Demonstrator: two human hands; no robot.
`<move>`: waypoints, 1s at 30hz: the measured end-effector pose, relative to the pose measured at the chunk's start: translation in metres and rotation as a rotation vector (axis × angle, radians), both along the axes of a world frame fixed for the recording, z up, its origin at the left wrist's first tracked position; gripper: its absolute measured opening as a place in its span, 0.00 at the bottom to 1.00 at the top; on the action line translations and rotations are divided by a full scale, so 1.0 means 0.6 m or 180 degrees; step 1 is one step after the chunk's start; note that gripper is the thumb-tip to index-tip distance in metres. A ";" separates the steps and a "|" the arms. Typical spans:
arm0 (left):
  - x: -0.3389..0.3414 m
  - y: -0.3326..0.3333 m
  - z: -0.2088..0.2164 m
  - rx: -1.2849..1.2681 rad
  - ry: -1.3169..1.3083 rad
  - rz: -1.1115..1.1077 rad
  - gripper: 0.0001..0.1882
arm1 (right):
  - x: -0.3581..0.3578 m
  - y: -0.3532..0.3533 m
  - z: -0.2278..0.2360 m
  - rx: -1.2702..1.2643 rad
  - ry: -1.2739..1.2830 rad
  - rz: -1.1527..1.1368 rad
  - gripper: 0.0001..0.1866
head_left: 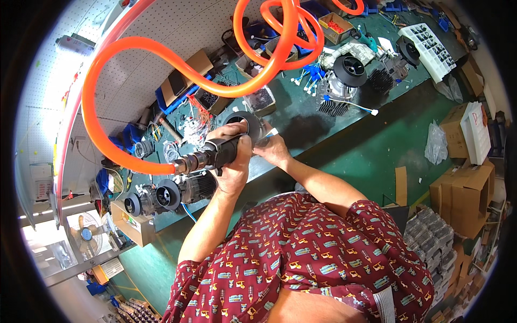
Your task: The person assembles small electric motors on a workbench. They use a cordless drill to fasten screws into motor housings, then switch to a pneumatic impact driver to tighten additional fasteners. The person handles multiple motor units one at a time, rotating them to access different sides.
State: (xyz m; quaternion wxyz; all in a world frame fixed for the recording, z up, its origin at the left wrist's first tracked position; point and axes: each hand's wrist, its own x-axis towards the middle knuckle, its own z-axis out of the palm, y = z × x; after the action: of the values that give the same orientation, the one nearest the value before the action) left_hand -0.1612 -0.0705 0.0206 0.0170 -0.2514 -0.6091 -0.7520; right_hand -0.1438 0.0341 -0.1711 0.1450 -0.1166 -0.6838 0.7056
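My left hand point(234, 164) is closed around a black hand-held air tool point(219, 152), its thumb lying along the top. A metal coupling point(189, 161) joins the tool to a thick orange air hose point(129, 161). Just beyond the tool is a motor unit with a round black impeller point(242, 119), partly covered by my left hand. My right hand point(276, 151) grips that unit from the right side, fingers curled and partly hidden. The tool's working end cannot be made out behind my fingers.
The hose loops over the green workbench point(301, 132). Two motor units with black impellers point(169, 194) stand at the near left, another point(349, 72) at the far right. Behind lie small parts boxes point(261, 101) and loose wires point(196, 126). A white tray point(428, 51) rests farther right; cardboard boxes point(463, 191) stand on the floor.
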 end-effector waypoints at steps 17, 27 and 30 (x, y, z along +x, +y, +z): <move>-0.003 -0.012 -0.007 -0.0224 0.0287 0.0010 0.11 | 0.003 0.001 0.028 -0.0169 0.0064 0.0115 0.48; -0.003 -0.016 -0.015 -0.0534 0.0580 -0.0028 0.14 | -0.002 -0.001 0.004 0.0135 0.0061 0.0060 0.50; -0.006 -0.013 -0.004 -0.0666 0.0514 -0.0153 0.13 | -0.001 -0.001 0.001 0.0156 -0.0075 0.0047 0.52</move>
State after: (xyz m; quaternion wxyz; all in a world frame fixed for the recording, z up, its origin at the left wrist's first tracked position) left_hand -0.1649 -0.0782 0.0183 0.0217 -0.3261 -0.6746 -0.6619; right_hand -0.1442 0.0336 -0.1705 0.1344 -0.1162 -0.7033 0.6883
